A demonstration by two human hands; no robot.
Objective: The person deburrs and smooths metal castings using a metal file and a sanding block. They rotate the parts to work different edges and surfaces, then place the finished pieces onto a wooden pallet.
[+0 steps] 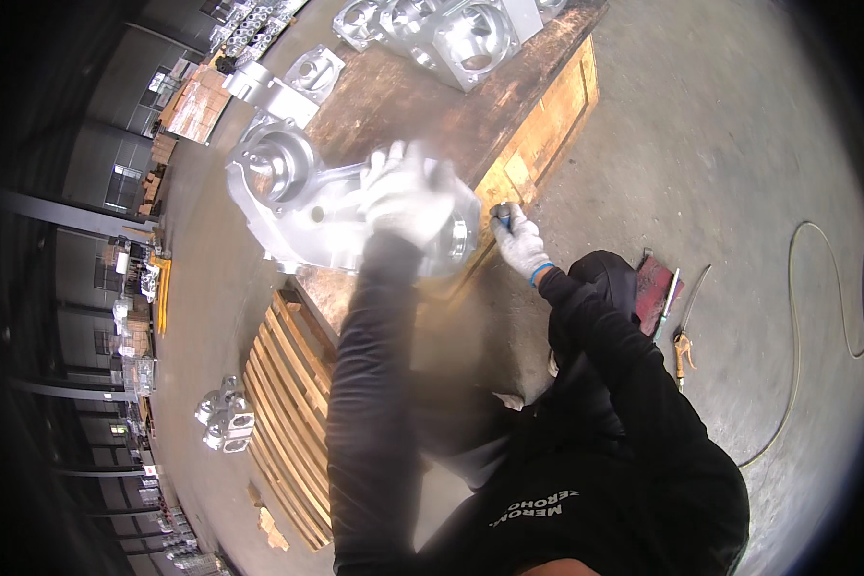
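Note:
A large silvery metal casting (331,223) with round bores lies on the near end of a wooden bench (384,106). Over its right part is my left hand (405,192), in a white glove and smeared by motion; whether its fingers hold anything I cannot make out. Beside the bench's edge, my right hand (522,242), also white-gloved, is closed around a small tool with a dark blue handle (503,217). The working end of that tool is not discernible.
More metal castings (470,43) stand at the bench's far end. Wooden slats (293,413) lie at lower left, near a few castings (226,418) on the floor. To the right are a red flat piece (655,286), an air blow gun (683,350) and a hose (795,384).

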